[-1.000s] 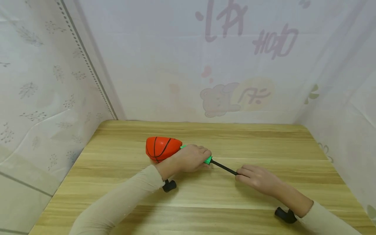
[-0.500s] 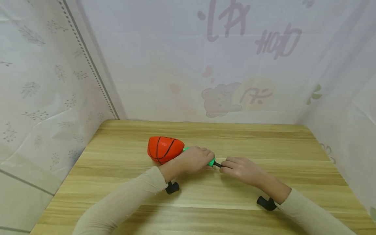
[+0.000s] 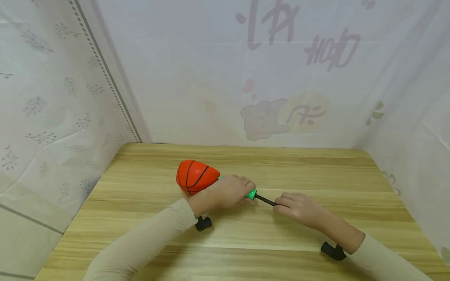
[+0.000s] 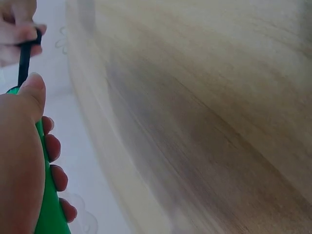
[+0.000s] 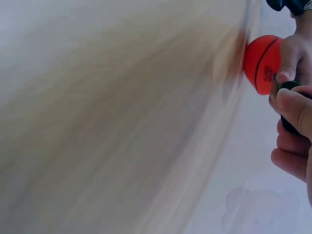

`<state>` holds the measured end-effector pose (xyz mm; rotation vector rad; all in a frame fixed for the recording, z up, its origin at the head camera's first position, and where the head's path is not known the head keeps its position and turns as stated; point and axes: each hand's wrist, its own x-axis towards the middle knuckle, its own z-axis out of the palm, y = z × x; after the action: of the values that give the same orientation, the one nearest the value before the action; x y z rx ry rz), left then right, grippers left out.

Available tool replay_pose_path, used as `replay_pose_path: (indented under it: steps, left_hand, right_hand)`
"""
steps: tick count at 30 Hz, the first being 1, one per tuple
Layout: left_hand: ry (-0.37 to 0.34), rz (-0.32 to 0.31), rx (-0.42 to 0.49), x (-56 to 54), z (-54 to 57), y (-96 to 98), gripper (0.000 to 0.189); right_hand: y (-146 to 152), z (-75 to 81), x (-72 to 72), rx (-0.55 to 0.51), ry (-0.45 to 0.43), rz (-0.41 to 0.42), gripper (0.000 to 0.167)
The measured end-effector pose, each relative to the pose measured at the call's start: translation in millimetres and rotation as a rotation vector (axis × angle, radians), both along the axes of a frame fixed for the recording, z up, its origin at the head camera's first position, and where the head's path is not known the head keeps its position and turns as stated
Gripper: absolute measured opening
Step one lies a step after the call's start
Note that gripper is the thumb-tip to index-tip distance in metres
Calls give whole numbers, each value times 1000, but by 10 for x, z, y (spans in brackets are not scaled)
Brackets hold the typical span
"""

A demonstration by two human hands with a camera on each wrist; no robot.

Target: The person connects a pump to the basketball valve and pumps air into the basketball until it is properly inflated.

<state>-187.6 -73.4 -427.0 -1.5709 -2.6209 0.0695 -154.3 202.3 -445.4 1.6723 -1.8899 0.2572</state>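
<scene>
An orange-red basketball (image 3: 195, 176) with black lines lies left of centre in the head view, looking misshapen and tapering toward a green hand pump (image 3: 252, 194). Around the pump's green barrel (image 4: 50, 209) curl the fingers of my left hand (image 3: 230, 191), with the thumb near its rod end. From the barrel a black rod (image 3: 265, 200) sticks out partway. My right hand (image 3: 300, 210) grips the black handle (image 5: 288, 122) at the rod's far end. Where pump and ball meet is mostly hidden behind my left hand.
Below the hands is a light wood-grain table (image 3: 246, 164). Printed pale curtains (image 3: 197, 78) stand behind it and at both sides. Black camera mounts (image 3: 333, 251) jut from both wrists, low over the tabletop.
My right hand moved in toward the left hand, shortening the visible rod, then drew back out partway to the right. The ball tilted slightly; my left hand stayed nearly in place.
</scene>
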Motion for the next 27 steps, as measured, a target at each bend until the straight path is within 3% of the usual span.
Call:
replay_pose_path:
  steps: [14, 27]
  left_hand:
    - [7, -25, 27, -50, 4, -44, 32]
    - [61, -8, 8, -37, -8, -13, 33]
  right_hand:
    - [402, -10, 205, 63, -40, -77, 41]
    - [86, 35, 10, 77, 29, -53, 37]
